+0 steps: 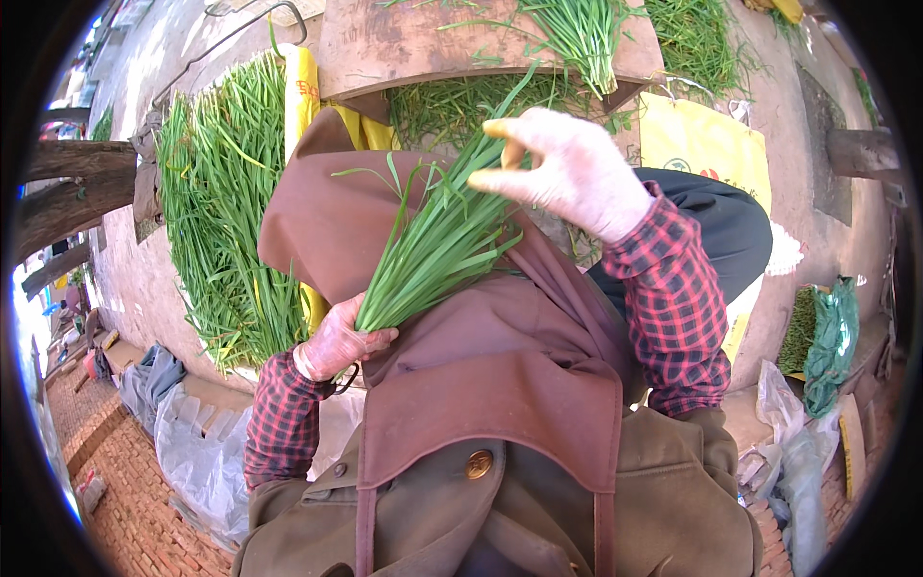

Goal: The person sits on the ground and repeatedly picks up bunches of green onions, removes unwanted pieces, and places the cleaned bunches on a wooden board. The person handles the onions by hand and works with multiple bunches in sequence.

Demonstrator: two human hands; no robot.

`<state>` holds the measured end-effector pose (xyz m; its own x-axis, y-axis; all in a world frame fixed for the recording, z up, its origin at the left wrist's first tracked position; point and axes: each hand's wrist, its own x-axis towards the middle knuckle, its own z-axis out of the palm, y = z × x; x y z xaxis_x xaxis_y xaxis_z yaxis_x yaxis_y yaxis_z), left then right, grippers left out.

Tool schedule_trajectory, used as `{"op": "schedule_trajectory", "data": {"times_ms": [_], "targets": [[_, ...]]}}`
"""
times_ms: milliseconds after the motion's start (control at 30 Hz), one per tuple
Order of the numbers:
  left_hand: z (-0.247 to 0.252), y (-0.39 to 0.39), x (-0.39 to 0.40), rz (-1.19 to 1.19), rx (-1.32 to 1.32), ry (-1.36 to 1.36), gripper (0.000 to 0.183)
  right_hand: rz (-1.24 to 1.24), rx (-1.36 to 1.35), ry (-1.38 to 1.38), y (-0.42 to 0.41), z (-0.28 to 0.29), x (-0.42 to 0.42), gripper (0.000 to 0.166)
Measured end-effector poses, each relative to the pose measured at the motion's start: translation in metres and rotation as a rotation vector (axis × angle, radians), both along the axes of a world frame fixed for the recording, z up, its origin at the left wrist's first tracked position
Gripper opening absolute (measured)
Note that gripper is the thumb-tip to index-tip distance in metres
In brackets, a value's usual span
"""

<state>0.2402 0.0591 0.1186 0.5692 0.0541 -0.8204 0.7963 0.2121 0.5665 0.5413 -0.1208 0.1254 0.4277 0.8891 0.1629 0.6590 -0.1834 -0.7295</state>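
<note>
My left hand (342,339) grips a bunch of green garlic chives (440,245) by its lower end. The bunch slants up and to the right across the brown apron (332,216) over my lap, its long leaves fanning out. Beside the upper leaves is my right hand (570,162), with thumb and fingers apart and nothing visible between them. Its fingertips look yellowish. The bunch's tips partly pass behind that hand.
A wooden board (425,43) stands ahead, bearing another chive bunch (584,43). Many chives (223,209) are piled at left beside yellow sacking (301,86). Loose trimmings (699,50) and a yellow bag (703,144) lie at right. Clear plastic (205,461) lies at lower left.
</note>
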Motion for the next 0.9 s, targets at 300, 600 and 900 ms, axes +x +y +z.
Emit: {"op": "schedule_trajectory", "data": {"times_ms": [300,600,900], "targets": [[-0.009,0.002,-0.010,-0.019,-0.026,-0.005,0.040,-0.064,-0.008,-0.243,0.021,-0.035,-0.042,0.009],[-0.002,0.002,-0.010,-0.371,0.483,-0.272,0.047,-0.382,-0.130,0.120,-0.015,0.002,0.043,0.019],[0.000,0.003,-0.011,-0.562,0.752,-0.406,0.065,-0.055,-0.211,0.051,-0.005,-0.037,0.028,0.025]]}}
